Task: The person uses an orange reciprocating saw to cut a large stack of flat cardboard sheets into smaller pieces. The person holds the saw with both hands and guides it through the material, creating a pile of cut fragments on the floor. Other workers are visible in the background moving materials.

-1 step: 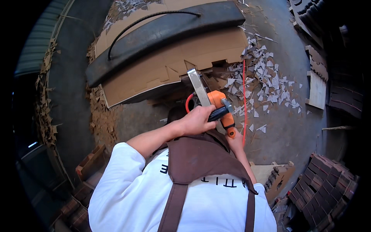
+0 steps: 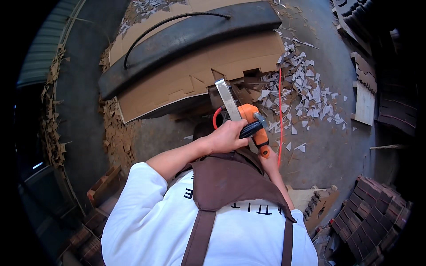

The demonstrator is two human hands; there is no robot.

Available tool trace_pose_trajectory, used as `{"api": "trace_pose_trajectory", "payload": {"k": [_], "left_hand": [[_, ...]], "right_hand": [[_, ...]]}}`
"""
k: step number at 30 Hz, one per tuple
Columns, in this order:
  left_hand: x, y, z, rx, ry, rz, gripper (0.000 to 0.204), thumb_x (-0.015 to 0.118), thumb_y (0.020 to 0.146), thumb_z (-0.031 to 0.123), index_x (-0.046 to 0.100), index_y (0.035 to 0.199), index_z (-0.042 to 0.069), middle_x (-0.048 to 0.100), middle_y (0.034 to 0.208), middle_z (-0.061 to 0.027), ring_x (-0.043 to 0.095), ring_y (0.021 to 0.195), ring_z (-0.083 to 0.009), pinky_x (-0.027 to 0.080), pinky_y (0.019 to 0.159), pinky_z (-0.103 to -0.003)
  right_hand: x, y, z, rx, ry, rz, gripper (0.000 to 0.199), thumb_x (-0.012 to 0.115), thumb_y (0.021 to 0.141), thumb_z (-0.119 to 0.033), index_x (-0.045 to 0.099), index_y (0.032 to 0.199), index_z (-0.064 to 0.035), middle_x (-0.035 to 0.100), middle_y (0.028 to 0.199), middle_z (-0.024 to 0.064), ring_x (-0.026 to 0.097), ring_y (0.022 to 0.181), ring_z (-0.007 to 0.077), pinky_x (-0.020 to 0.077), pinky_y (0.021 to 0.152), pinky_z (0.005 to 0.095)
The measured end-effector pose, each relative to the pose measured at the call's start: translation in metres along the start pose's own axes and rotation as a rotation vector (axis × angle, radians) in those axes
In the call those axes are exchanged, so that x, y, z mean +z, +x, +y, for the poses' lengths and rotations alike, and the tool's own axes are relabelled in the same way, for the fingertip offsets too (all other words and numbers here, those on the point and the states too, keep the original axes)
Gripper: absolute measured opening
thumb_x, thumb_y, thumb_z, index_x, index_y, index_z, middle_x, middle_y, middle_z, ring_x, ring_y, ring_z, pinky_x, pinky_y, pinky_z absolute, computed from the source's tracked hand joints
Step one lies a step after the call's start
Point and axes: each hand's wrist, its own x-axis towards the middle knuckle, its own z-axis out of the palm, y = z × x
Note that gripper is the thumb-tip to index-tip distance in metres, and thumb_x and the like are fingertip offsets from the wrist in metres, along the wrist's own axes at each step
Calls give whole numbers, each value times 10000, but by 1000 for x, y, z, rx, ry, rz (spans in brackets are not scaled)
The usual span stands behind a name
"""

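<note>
Left grip (image 2: 226, 135) clenched on black handle (image 2: 252, 130), right grip (image 2: 270, 162) wrapped round rear of orange tool (image 2: 247, 111), likely for steadiness; metal bar (image 2: 191, 37) seemingly weights cardboard (image 2: 168, 84).

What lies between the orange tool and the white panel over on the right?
In the head view, a red hose or cord runs right of the orange tool; beyond it, loose pale scraps lie on the grey floor toward the white panel.

White shirt (image 2: 137, 213), brown apron (image 2: 235, 181)
</note>
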Motion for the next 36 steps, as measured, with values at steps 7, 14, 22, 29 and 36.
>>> {"api": "trace_pose_trajectory", "payload": {"k": [7,14,22,29,36], "left_hand": [[2,-2,12,-95,0,-55,290,671,786,163,535,954,-31,582,701,-169,611,644,-273,466,617,-350],[1,11,1,-134,19,-9,275,643,787,130,535,966,-50,571,697,-152,579,640,-207,469,636,-335],[11,15,-18,-114,24,19,283,648,777,143,538,948,-55,566,702,-127,550,638,-187,463,646,-328],[6,17,-16,-137,55,28,281,655,771,152,553,933,-54,556,695,-119,539,649,-152,459,643,-322],[12,28,-46,-184,-22,20,257,663,769,136,578,942,-33,568,714,-37,509,672,-87,448,631,-267]], "right_hand": [[5,-4,7,21,37,-17,252,675,718,-165,600,927,-45,625,784,210,610,804,406,474,672,429],[9,21,14,-14,-28,-9,252,679,723,-191,600,917,-50,629,781,208,604,809,420,465,673,460],[18,25,33,-7,-81,3,262,685,723,-203,601,920,-51,638,799,201,612,821,405,470,699,462],[15,25,23,0,-112,-30,283,688,722,-218,586,916,-38,640,816,213,600,843,428,460,709,497],[28,38,31,14,-82,-45,287,675,723,-213,598,940,-42,642,849,218,601,865,425,468,721,493]]}}
